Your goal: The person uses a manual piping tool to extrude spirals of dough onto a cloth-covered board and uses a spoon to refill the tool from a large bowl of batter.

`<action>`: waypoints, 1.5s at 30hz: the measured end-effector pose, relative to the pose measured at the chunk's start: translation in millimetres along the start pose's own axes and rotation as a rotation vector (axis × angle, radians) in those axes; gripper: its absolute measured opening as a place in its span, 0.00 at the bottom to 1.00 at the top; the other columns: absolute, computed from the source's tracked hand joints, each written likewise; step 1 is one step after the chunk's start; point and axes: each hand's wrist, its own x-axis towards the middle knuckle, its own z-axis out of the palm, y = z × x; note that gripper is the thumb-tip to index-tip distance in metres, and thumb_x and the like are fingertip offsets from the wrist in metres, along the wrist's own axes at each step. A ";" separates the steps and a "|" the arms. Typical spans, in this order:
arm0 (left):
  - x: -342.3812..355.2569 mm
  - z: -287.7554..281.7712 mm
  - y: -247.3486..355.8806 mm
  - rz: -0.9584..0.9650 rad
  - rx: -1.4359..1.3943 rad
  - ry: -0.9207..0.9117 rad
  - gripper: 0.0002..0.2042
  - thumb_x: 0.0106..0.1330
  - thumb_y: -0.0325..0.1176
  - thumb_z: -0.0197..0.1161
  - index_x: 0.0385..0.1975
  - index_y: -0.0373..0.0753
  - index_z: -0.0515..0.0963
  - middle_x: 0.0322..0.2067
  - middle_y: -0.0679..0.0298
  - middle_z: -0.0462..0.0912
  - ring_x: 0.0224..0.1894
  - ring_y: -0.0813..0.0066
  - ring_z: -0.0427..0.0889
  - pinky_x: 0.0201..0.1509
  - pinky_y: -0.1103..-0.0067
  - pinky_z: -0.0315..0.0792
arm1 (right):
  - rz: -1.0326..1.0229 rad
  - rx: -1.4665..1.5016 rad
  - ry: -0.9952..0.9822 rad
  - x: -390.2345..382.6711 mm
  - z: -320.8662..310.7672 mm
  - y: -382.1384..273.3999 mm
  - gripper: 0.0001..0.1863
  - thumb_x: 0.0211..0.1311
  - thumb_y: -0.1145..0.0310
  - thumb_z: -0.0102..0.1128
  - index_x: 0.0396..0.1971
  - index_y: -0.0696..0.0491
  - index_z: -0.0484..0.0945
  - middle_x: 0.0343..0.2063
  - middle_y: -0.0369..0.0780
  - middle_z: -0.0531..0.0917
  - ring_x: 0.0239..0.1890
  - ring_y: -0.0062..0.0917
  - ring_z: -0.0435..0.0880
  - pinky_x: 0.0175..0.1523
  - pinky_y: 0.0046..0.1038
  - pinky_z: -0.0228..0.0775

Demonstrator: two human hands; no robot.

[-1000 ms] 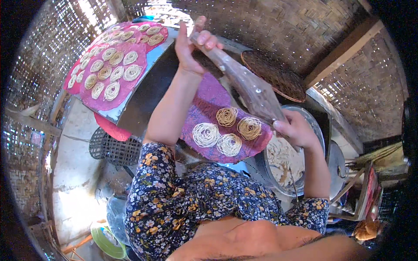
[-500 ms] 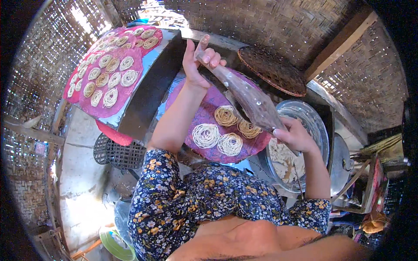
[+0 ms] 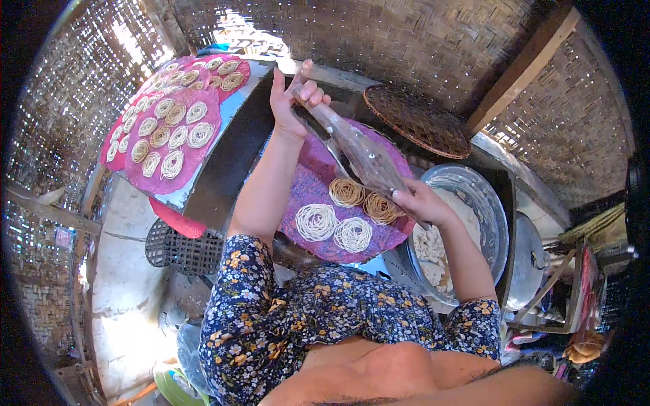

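Observation:
Between my two hands, a long greyish-brown two-armed tool, flecked with white dough, slants down to the right. The fingers of my left hand wrap round its upper end, thumb raised. My right hand grips the lower end, near the basin's left rim. Below the tool lies a purple-pink cloth-covered round. On it rest two white noodle coils and two tan noodle coils, the tan ones closest to the tool. Pale dough lies in the metal basin to the right.
Several noodle coils cover pink cloths at the far left. A woven round tray leans at the back, by a wooden post. A dark plastic basket is at the left, a metal lid beyond the basin.
Both hands and the tool have moved left, my right hand farther, from over the basin to its left rim. The view has shifted slightly. The coils stay where they lay on the cloth.

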 end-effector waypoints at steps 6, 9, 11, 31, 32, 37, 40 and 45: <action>17.7 32.2 23.6 0.050 -0.019 -0.145 0.33 0.59 0.63 0.40 0.50 0.41 0.68 0.17 0.72 0.68 0.26 0.76 0.71 0.50 0.68 0.67 | -0.184 0.095 -0.107 -9.6 -12.2 -41.6 0.33 0.58 0.50 0.49 0.57 0.58 0.59 0.52 0.39 0.69 0.53 0.23 0.64 0.58 0.27 0.55; 19.3 48.3 34.3 0.045 -0.092 -0.190 0.31 0.58 0.62 0.43 0.52 0.43 0.67 0.25 0.66 0.70 0.32 0.70 0.71 0.50 0.65 0.66 | -0.198 0.112 -0.144 -9.1 -14.7 -50.1 0.35 0.58 0.48 0.47 0.58 0.59 0.57 0.53 0.39 0.67 0.55 0.24 0.63 0.59 0.27 0.52; 15.4 47.3 44.0 0.032 -0.165 -0.216 0.32 0.58 0.63 0.42 0.53 0.45 0.66 0.34 0.61 0.72 0.40 0.63 0.71 0.52 0.63 0.64 | -0.170 0.101 -0.180 -8.2 -12.9 -64.6 0.39 0.55 0.45 0.49 0.58 0.60 0.57 0.54 0.41 0.66 0.56 0.25 0.62 0.60 0.28 0.49; -84.0 12.2 74.1 0.297 0.138 0.422 0.19 0.61 0.53 0.47 0.38 0.44 0.73 0.08 0.72 0.63 0.14 0.75 0.66 0.30 0.72 0.68 | 0.141 0.005 -0.364 42.4 35.1 -67.0 0.23 0.63 0.49 0.39 0.31 0.55 0.73 0.23 0.36 0.77 0.20 0.18 0.74 0.26 0.21 0.67; -82.4 16.5 69.9 0.304 0.108 0.365 0.20 0.60 0.54 0.48 0.38 0.44 0.73 0.08 0.72 0.62 0.14 0.75 0.66 0.29 0.73 0.66 | 0.057 -0.192 -0.303 39.4 27.3 -70.1 0.22 0.63 0.51 0.40 0.34 0.56 0.74 0.24 0.36 0.77 0.22 0.17 0.74 0.27 0.22 0.66; -63.6 36.8 84.5 0.412 0.147 0.305 0.22 0.59 0.56 0.47 0.37 0.44 0.74 0.08 0.73 0.61 0.14 0.77 0.65 0.27 0.74 0.65 | -0.071 -0.251 -0.116 36.9 33.3 -97.9 0.21 0.62 0.54 0.43 0.36 0.58 0.73 0.23 0.33 0.76 0.24 0.14 0.71 0.28 0.19 0.63; -67.1 53.6 98.7 0.395 0.189 0.303 0.22 0.59 0.57 0.47 0.38 0.43 0.74 0.08 0.73 0.61 0.13 0.78 0.64 0.26 0.75 0.65 | -0.037 -0.156 -0.128 38.5 43.2 -91.5 0.19 0.61 0.57 0.45 0.42 0.58 0.72 0.24 0.32 0.74 0.24 0.12 0.68 0.27 0.17 0.62; -74.2 57.1 82.0 0.358 0.135 0.162 0.24 0.59 0.59 0.45 0.40 0.44 0.74 0.08 0.73 0.61 0.14 0.78 0.64 0.27 0.75 0.65 | -0.035 -0.134 -0.166 20.7 31.3 -87.7 0.24 0.58 0.55 0.48 0.51 0.53 0.69 0.20 0.31 0.72 0.21 0.13 0.68 0.26 0.19 0.63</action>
